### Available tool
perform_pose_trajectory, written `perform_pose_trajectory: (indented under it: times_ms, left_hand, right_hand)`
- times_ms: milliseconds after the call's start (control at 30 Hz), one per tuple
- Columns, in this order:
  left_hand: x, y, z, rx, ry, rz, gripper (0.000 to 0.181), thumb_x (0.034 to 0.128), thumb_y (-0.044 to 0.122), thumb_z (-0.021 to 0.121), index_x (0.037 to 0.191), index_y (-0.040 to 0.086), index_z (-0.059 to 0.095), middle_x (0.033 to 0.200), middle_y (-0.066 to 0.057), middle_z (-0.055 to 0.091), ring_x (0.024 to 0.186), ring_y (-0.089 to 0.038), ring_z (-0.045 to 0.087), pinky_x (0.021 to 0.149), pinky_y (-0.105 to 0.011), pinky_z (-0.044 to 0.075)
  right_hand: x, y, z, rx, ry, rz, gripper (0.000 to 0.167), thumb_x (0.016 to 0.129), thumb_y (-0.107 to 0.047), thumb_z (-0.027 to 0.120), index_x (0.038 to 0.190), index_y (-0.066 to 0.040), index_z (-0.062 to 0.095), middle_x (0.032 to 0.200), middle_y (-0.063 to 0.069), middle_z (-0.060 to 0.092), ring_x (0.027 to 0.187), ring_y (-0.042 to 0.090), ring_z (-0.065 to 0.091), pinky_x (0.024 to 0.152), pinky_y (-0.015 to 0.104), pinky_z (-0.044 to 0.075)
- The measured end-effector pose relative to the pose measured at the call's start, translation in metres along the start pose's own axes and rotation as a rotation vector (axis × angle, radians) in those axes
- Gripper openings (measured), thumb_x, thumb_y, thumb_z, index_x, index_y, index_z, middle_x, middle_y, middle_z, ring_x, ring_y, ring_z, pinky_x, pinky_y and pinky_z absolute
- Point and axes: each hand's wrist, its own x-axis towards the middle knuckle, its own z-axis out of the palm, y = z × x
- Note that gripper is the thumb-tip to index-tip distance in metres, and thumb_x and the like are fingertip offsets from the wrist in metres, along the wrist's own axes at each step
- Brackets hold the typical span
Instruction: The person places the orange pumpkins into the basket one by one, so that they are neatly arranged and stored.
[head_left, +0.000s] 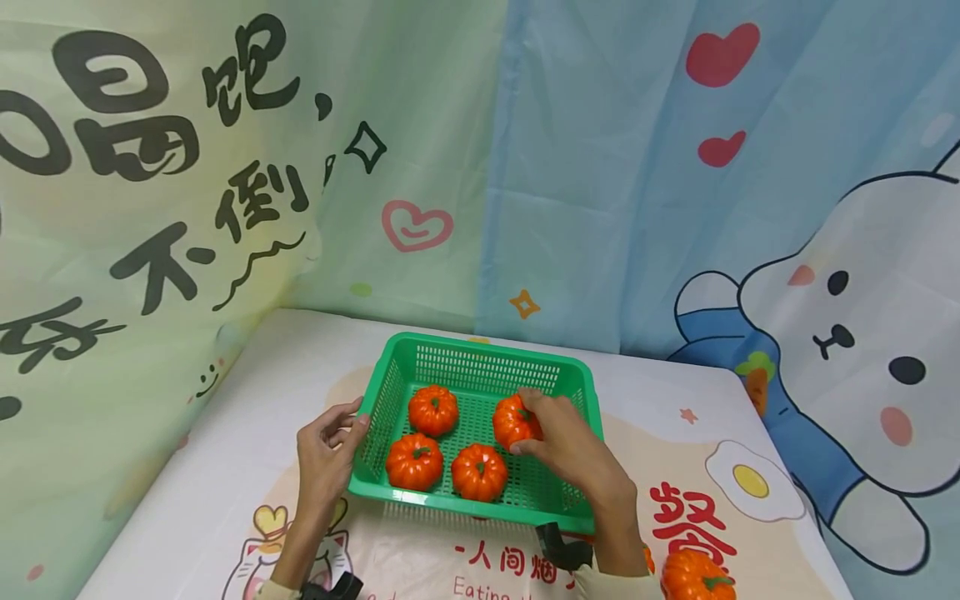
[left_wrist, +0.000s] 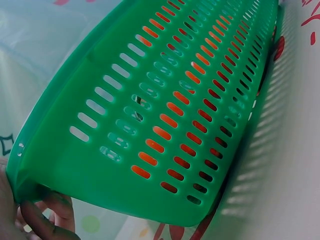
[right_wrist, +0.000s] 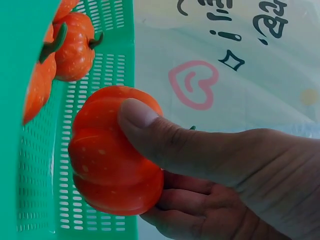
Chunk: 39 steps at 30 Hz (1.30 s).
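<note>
A green perforated plastic basket (head_left: 408, 497) stands on the table, tilted in the left wrist view. My left hand (head_left: 327, 446) grips its left rim, the fingers curled beneath the edge (left_wrist: 52, 217). In my right hand (head_left: 564, 442) is a small orange toy pumpkin (head_left: 513, 422), pinched between thumb and fingers over the basket's right half; the right wrist view shows the thumb across its side (right_wrist: 117, 160). Three more pumpkins lie in the basket: one at the back left (head_left: 432, 410), one at the front left (head_left: 415, 461) and one at the front middle (head_left: 479, 472).
Outside the basket, a pumpkin (head_left: 693, 575) sits at the front right of the table, with another (head_left: 648, 558) mostly hidden behind my right forearm. A printed cloth (head_left: 675, 417) covers the table. Patterned curtains (head_left: 562, 167) hang behind and to the left.
</note>
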Motion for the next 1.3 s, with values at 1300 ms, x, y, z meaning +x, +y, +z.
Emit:
perform_pose_trajectory:
  times_ms: [1300]
  left_hand:
    - [0.002,-0.003,-0.001,-0.028,-0.012,-0.001,0.026,0.102,0.008,0.076,0.126,-0.002,0.078,0.102,-0.03,0.076,0.059,-0.005,0.062,0.057,-0.016,0.048]
  right_hand:
    - [0.046,-0.009,0.01,-0.058,-0.142,-0.033,0.03,0.082,-0.01,0.096,0.1,-0.005,0.072,0.088,0.005,0.067,0.083,0.017,0.057,0.074,0.03,0.051]
